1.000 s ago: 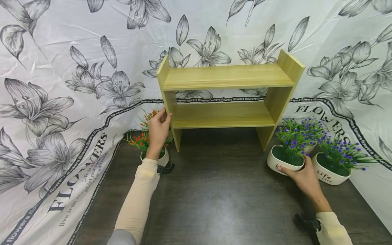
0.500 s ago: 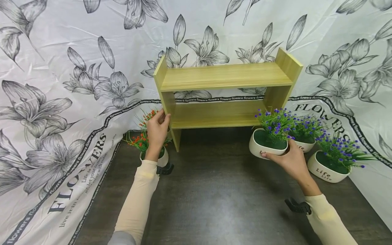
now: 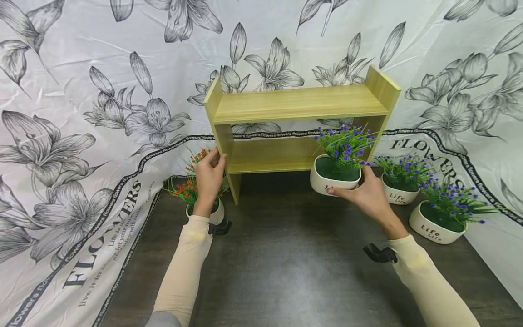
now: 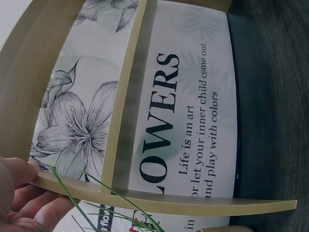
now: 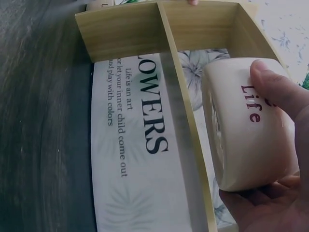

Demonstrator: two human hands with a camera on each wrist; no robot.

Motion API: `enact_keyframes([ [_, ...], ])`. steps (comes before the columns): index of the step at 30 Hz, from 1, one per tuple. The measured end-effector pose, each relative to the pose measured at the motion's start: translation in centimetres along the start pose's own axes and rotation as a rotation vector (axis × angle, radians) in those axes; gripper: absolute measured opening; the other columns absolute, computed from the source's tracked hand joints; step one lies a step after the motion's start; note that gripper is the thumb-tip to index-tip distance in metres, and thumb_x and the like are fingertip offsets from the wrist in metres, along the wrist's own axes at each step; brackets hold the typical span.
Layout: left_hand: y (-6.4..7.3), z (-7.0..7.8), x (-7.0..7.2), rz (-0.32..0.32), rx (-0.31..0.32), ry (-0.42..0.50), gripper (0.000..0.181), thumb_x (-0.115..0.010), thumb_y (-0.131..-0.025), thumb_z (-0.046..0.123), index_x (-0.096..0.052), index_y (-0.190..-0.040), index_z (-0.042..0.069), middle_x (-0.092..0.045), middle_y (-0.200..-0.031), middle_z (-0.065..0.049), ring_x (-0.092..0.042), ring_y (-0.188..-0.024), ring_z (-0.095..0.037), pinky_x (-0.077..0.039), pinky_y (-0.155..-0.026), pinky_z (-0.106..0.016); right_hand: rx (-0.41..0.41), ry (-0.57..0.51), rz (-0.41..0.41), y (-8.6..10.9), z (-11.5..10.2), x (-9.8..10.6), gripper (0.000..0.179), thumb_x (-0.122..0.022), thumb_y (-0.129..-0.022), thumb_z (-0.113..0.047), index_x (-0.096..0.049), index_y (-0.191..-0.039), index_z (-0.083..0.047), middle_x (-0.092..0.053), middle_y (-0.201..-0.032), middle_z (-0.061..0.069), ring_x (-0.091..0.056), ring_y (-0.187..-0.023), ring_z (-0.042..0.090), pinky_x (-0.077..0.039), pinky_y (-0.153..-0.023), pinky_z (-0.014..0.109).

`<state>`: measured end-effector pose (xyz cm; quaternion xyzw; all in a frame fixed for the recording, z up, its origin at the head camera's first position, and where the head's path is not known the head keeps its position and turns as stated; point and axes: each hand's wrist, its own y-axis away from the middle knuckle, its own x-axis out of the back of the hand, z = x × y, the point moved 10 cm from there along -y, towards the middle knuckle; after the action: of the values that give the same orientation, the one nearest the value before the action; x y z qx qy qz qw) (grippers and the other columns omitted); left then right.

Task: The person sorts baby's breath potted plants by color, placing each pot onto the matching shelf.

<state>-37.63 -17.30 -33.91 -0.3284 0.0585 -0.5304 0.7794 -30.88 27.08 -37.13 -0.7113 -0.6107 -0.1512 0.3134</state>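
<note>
A wooden two-tier desktop shelf stands against the back. My left hand grips the front edge of its left side panel; the left wrist view shows the thumb on the inner face and fingers outside. In my right hand is a white oval flowerpot with purple flowers, raised off the table in front of the lower shelf board, toward its right end. The thumb lies on the lettered front, fingers around the opposite side, and the pot's underside faces the lower board.
Two similar purple-flowered pots stand on the dark table at right: one farther back, one nearer. Behind my left forearm, a white pot with orange flowers stands left of the shelf. Flower-printed cloth covers the back.
My right hand has carried the pot up and leftward from beside the other purple-flowered pots to the front of the shelf. The left hand stays on the side panel.
</note>
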Motion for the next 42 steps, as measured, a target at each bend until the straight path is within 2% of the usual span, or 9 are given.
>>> enact_keyframes([
  [7, 0.2, -0.2, 0.1, 0.004, 0.008, -0.004, 0.033, -0.072, -0.104, 0.013, -0.073, -0.135, 0.000, -0.075, -0.124, -0.026, -0.078, -0.110, -0.037, -0.066, -0.091, -0.046, -0.001, -0.054, -0.021, -1.3, -1.3, -1.5, 0.097, -0.096, -0.078, -0.048, -0.044, -0.146, -0.004, -0.064, -0.130, 0.018, -0.067, -0.113, 0.033, -0.054, -0.083, 0.031],
  [14, 0.2, -0.3, 0.1, 0.001, 0.021, 0.005, 0.033, -0.071, -0.104, 0.011, -0.073, -0.135, -0.001, -0.075, -0.124, -0.027, -0.078, -0.110, -0.038, -0.066, -0.091, -0.046, 0.097, -0.140, -0.054, -2.4, -3.2, -3.3, 0.090, -0.097, -0.080, -0.038, -0.046, -0.147, -0.005, -0.065, -0.131, 0.018, -0.070, -0.112, 0.034, -0.058, -0.075, 0.018],
  [18, 0.2, -0.4, 0.1, 0.007, 0.022, 0.010, 0.033, -0.071, -0.104, 0.011, -0.073, -0.135, -0.001, -0.076, -0.123, -0.026, -0.078, -0.111, -0.037, -0.065, -0.091, -0.044, 0.120, -0.151, -0.065, -3.0, -4.1, -4.4, 0.090, -0.097, -0.079, -0.038, -0.047, -0.147, -0.006, -0.067, -0.130, 0.018, -0.071, -0.109, 0.034, -0.058, -0.074, 0.019],
  [22, 0.1, -0.4, 0.1, 0.006, 0.022, 0.022, 0.033, -0.071, -0.104, 0.011, -0.073, -0.135, -0.001, -0.075, -0.124, -0.026, -0.077, -0.113, -0.036, -0.065, -0.093, -0.043, 0.135, -0.172, -0.088, -3.5, -5.1, -5.5, 0.092, -0.098, -0.077, -0.040, -0.049, -0.148, -0.010, -0.068, -0.131, 0.014, -0.072, -0.110, 0.031, -0.061, -0.076, 0.024],
  [30, 0.2, -0.3, -0.1, -0.008, 0.039, 0.022, 0.034, -0.070, -0.105, 0.012, -0.072, -0.136, 0.000, -0.075, -0.127, -0.025, -0.076, -0.117, -0.036, -0.064, -0.096, -0.044, 0.140, -0.212, -0.125, -4.2, -7.3, -7.6, 0.099, -0.098, -0.076, -0.044, -0.047, -0.156, -0.015, -0.068, -0.135, 0.011, -0.071, -0.114, 0.028, -0.063, -0.088, 0.045],
  [42, 0.1, -0.4, -0.1, 0.003, 0.031, 0.017, 0.034, -0.071, -0.104, 0.012, -0.072, -0.137, 0.001, -0.074, -0.128, -0.025, -0.076, -0.117, -0.036, -0.064, -0.096, -0.043, 0.184, -0.291, -0.176, -5.9, -10.5, -11.6, 0.105, -0.098, -0.077, -0.039, -0.042, -0.161, -0.011, -0.065, -0.140, 0.013, -0.069, -0.120, 0.031, -0.063, -0.095, 0.054],
])
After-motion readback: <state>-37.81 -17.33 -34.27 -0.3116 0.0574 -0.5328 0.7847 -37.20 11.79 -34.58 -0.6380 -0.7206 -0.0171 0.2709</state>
